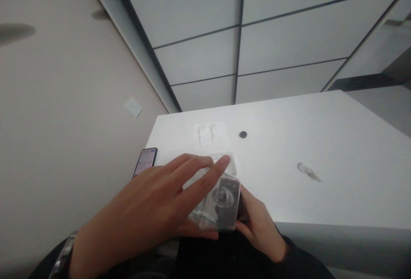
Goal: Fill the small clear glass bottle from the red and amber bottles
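A clear plastic box [226,204] with a round, ringed feature on its face is held between my two hands, just off the table's near edge. My left hand [167,197] reaches over the box from the left, its fingers across the top and the thumb underneath. From the right, my right hand [261,225] grips the box's side, and some of its fingers are hidden behind it. A flat clear plastic piece [233,165] lies on the table right behind the box, partly covered by my left fingers.
On the white table [276,202] lie a pair of white earphones [206,133], a small dark round disc [243,134] and a small translucent crumpled item [308,172]. A phone [146,161] with a lit screen rests at the left edge. Behind stands a panelled white wardrobe [199,60].
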Action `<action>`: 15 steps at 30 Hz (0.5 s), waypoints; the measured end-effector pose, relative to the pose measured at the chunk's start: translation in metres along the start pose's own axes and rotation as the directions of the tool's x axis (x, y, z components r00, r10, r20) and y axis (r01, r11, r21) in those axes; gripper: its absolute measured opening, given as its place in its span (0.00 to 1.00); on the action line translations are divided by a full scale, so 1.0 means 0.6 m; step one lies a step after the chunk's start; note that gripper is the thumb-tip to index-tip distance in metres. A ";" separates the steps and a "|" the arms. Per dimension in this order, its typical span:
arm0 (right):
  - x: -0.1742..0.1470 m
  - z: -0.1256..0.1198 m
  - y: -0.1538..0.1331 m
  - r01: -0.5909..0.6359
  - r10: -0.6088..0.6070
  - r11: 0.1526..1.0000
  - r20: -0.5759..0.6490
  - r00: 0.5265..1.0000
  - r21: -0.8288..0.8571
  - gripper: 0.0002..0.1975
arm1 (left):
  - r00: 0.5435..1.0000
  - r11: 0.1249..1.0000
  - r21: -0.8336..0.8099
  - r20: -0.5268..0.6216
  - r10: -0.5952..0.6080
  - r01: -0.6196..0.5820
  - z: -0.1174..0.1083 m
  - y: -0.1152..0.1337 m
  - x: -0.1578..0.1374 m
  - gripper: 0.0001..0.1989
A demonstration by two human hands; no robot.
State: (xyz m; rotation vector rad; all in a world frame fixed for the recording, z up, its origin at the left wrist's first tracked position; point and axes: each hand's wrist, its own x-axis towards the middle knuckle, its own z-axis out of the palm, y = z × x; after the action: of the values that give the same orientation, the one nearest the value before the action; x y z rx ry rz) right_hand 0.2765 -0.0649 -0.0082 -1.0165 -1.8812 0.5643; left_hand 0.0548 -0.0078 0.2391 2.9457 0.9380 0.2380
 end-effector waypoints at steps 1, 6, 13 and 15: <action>0.000 0.000 0.000 -0.004 0.004 1.000 0.000 1.000 0.001 0.45 | 1.000 1.000 0.003 0.005 0.007 -0.007 -0.002 0.001 0.002 0.35; -0.001 0.002 0.001 -0.014 0.014 1.000 -0.016 1.000 -0.003 0.42 | 0.996 0.996 0.066 0.069 0.050 -0.055 -0.009 0.008 0.012 0.34; -0.002 0.001 0.002 -0.021 0.021 1.000 0.008 1.000 0.005 0.41 | 0.993 0.997 0.070 0.113 0.029 -0.037 -0.015 0.018 0.019 0.37; -0.002 0.000 0.002 -0.021 0.021 1.000 0.016 1.000 0.011 0.43 | 0.993 0.998 0.058 0.113 0.025 -0.032 -0.015 0.019 0.020 0.37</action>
State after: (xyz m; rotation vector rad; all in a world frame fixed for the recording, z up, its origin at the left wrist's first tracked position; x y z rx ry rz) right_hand 0.2773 -0.0654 -0.0098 -1.0282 -1.8811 0.5958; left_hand 0.0699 -0.0103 0.2507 2.9918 0.9046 0.0457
